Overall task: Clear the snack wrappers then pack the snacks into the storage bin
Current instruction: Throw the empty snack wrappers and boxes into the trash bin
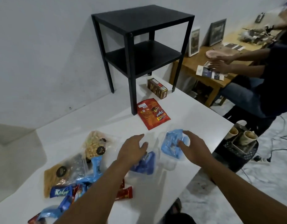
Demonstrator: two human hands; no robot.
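A crumpled bundle of blue wrappers [170,143] lies in a clear plastic container [169,165] near the white table's right edge. My right hand [193,147] is at its right side, thumb pressed on it and fingers curled over its top. My left hand [133,151] hovers with fingers spread just above another blue wrapper [146,164]. At the front left lie clear bags of nuts [95,145], a brown snack bag [54,177], blue packets [61,192] and red bars [125,193]. Further back lies a red snack packet [153,113].
A black two-shelf side table [139,46] stands at the back of the white table [196,113], with a brown box [157,88] beside its leg. A dark basket with paper cups [241,143] sits on the floor at the right. Another person [268,78] works at a wooden table.
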